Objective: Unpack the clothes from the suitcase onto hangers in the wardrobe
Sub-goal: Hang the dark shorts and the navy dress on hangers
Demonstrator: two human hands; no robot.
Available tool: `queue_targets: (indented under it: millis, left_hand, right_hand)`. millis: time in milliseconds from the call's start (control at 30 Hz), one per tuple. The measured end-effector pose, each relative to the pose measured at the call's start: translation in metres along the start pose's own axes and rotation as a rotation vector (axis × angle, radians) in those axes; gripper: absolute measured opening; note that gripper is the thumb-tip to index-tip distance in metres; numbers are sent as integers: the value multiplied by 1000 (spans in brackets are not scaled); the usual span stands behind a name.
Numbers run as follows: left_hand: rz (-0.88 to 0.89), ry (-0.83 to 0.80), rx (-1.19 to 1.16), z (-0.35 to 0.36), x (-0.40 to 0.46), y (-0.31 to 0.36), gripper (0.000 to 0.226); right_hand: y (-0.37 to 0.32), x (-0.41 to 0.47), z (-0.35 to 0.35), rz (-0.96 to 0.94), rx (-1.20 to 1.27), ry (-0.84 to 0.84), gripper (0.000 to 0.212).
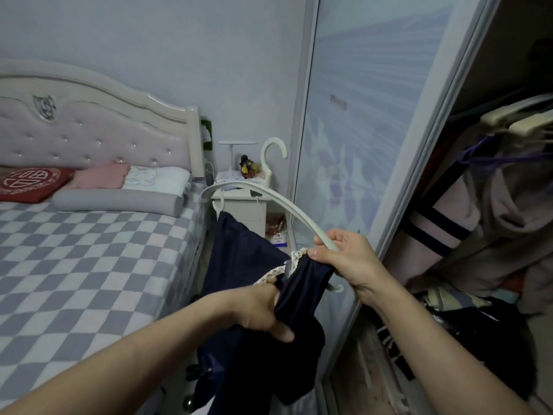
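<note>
Your right hand (344,259) pinches the rigid white hanger (260,193) arm plus the lace-trimmed navy garment (245,256) neckline. Your left hand (263,310), below, clenches its limp, light, slippery fabric. Grip the neckline, not loose folds.

You see a white hanger (269,202) and a dark blue dress (239,259) with a cream lace edge. The bed cover (89,250) has blue and white squares. One cushion (33,182) is red with a white sign. In the wardrobe hangs a pink-grey top (466,235) with dark stripes.
</note>
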State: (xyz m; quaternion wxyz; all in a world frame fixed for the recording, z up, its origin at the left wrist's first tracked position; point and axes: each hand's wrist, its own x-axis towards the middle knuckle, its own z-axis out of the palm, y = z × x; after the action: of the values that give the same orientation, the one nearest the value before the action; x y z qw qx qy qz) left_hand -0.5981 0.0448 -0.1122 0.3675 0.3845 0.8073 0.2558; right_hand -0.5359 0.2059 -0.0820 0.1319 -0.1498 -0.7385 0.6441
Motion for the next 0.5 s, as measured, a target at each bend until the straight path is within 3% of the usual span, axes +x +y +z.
queue_targets:
  millis: [100, 267, 400, 500]
  left_hand:
    - [-50, -89, -199, 7, -4, -2, 15]
    - [66, 251, -781, -22, -9, 1, 20]
    - [90, 399, -747, -25, -10, 15, 29]
    - [74, 452, -775, -15, -8, 17, 22]
  right_hand:
    - [3, 1, 12, -25, -6, 6, 17]
    - [13, 1, 17, -49, -42, -31, 20]
    - [19, -8, 29, -1, -80, -206, 24]
    - [24, -7, 30, -31, -40, -205, 28]
